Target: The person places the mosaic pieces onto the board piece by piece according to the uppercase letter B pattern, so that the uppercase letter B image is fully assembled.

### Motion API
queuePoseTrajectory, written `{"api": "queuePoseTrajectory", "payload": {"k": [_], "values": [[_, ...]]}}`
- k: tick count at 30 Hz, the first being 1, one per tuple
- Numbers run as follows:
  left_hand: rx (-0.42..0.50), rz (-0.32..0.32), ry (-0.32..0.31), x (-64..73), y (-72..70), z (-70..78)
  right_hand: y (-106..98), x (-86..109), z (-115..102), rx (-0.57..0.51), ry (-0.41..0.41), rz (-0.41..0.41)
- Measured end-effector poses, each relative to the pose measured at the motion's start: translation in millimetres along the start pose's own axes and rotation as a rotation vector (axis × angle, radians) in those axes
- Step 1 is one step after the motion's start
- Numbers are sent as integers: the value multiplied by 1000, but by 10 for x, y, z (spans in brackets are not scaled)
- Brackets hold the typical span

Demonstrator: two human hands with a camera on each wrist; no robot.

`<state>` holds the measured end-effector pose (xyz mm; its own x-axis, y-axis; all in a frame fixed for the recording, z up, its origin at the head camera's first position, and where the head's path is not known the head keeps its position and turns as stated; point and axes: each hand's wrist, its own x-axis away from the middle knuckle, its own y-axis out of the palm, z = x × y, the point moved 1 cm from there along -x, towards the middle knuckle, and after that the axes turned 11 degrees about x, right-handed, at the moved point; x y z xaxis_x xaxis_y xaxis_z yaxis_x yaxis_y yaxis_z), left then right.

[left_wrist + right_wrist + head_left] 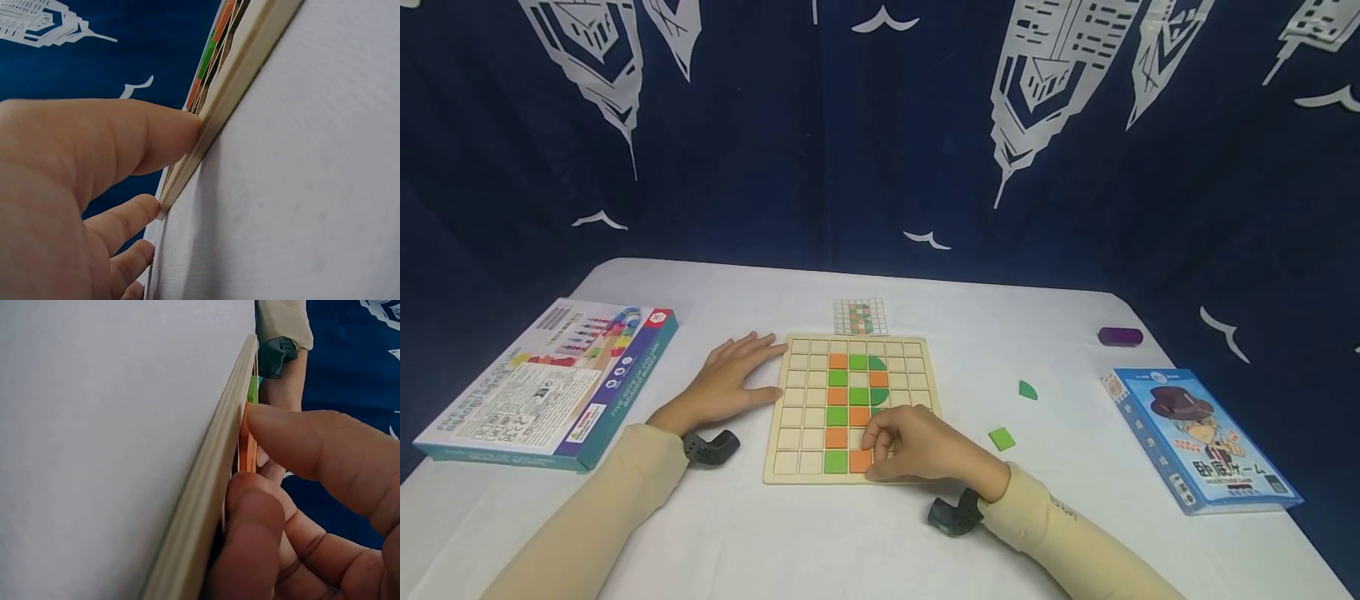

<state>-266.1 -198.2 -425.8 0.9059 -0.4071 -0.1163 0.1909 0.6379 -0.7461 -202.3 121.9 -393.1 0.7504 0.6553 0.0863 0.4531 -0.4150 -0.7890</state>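
Observation:
A wooden grid board (775,467) lies on the table, partly filled with orange and green square tiles and darker green rounded pieces. My left hand (722,387) has its fingers spread, the thumb and index fingertip touching the board's left edge; the left wrist view shows the thumb (169,134) against that edge. Over the board's lower right part, my right hand (917,446) has curled fingers, with thumb and index finger at an orange square tile (859,461) in the bottom row. The right wrist view has this orange tile (245,440) between thumb and fingertips. The hand hides several cells.
A small pattern card (861,317) lies behind the board. Right of it are a dark green quarter-round piece (1027,390) and a green square tile (1002,438). Boxes stand left (550,383) and right (1202,437), with a purple object (1120,337) farther back.

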Motion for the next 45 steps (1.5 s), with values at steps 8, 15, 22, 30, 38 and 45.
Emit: {"api": "queuePoseTrajectory", "payload": {"k": [8,15,22,30,38,45], "values": [[5,1,-4,-4,5,-7,-50,-8,91,-105,-22,-74],[4,-3,-9,3,16,-9,-197,-4,275,-369,-77,-166],[5,0,-8,12,16,7,-486,79,499,-421,-13,-105],[11,1,-1,23,25,4,-801,223,818,-395,71,12],[9,1,4,12,27,-4,-1046,421,1133,-351,207,113],[11,-2,-2,11,14,15,-1222,616,1348,-325,264,173]]}}
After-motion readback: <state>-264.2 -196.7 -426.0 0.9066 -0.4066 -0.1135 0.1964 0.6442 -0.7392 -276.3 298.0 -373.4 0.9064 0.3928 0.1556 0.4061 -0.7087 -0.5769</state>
